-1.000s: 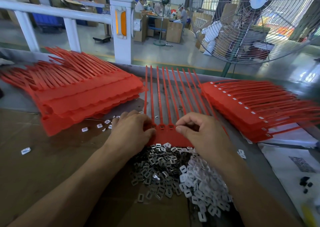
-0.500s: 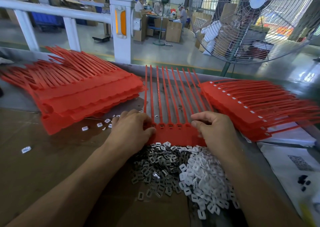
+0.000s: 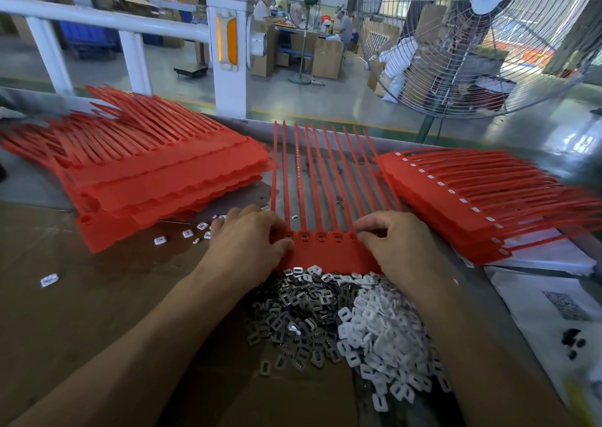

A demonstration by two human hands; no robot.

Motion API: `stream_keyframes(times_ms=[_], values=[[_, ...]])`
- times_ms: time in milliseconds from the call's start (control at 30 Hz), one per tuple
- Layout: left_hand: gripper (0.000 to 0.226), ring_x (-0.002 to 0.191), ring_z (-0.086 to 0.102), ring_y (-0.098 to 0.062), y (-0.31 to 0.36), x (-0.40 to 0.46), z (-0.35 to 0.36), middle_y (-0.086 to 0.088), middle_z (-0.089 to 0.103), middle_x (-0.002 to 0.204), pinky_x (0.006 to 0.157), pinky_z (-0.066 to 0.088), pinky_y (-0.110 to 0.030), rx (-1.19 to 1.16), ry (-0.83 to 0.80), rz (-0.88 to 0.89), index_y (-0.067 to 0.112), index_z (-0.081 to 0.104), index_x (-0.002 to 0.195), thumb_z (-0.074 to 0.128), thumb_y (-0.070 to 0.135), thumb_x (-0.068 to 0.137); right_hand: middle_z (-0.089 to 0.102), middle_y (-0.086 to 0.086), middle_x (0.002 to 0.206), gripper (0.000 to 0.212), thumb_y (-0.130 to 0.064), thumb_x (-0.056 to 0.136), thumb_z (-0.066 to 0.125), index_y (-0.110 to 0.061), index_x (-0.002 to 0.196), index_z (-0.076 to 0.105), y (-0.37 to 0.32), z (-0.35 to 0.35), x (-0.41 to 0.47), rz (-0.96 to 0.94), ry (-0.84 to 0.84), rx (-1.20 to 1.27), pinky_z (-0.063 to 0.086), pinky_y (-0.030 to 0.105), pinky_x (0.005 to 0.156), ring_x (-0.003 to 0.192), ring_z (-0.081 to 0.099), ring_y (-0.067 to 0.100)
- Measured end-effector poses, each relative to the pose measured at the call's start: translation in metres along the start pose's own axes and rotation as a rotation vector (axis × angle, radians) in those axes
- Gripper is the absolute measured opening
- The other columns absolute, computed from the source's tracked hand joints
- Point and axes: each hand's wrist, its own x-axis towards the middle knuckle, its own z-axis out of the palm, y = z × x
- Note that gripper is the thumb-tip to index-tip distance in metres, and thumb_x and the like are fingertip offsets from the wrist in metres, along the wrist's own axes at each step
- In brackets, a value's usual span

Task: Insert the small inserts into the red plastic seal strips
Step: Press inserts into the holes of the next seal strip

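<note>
Both hands' fingertips curl out of sight on red seal strip (image 3: 329,254) — R stack (image 3: 488,211) blurred, cut off at edge.

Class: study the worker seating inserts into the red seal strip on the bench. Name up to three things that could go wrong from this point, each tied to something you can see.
1. The metal inserts and white inserts lie in touching heaps, so a wrong one may be picked.
2. Loose inserts lie scattered near the left stack and could get lost.
3. The left hand and right hand cover both ends of the seal strip, so an empty socket there may be missed.
</note>
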Motion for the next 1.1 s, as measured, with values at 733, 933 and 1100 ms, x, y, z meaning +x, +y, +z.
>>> stream_keyframes(times_ms=[733,933,1100], values=[[0.034,0.123,0.045,-0.018,-0.004,0.001,0.005,0.010,0.058,0.125,0.108,0.027,-0.044,-0.010,0.020,0.006,0.038,0.067,0.121,0.064,0.052,0.091,0.072,-0.006,0.124,0.031,-0.016,0.097,0.072,-0.021,0.127,0.074,-0.007,0.005,0.000,0.070,-0.052,-0.072,0.045,0.015,0.089,0.106,0.062,0.004],[0.033,0.122,0.045,-0.017,-0.005,0.002,0.005,0.010,0.058,0.124,0.106,0.027,-0.043,-0.013,0.022,0.007,0.038,0.066,0.120,0.064,0.053,0.090,0.071,-0.012,0.102,0.018,-0.016,0.095,0.074,-0.022,0.111,0.076,-0.006,0.002,-0.004,0.095,-0.021,-0.093,0.038,0.007,0.066,0.083,0.058,-0.007],[0.034,0.122,0.045,-0.016,-0.005,0.002,0.005,0.011,0.057,0.124,0.108,0.027,-0.043,-0.011,0.024,0.010,0.038,0.066,0.121,0.064,0.054,0.091,0.071,-0.010,0.106,0.018,-0.017,0.097,0.071,-0.025,0.110,0.080,-0.007,0.000,-0.008,0.068,-0.043,-0.134,0.032,0.002,0.065,0.075,0.051,-0.011]])
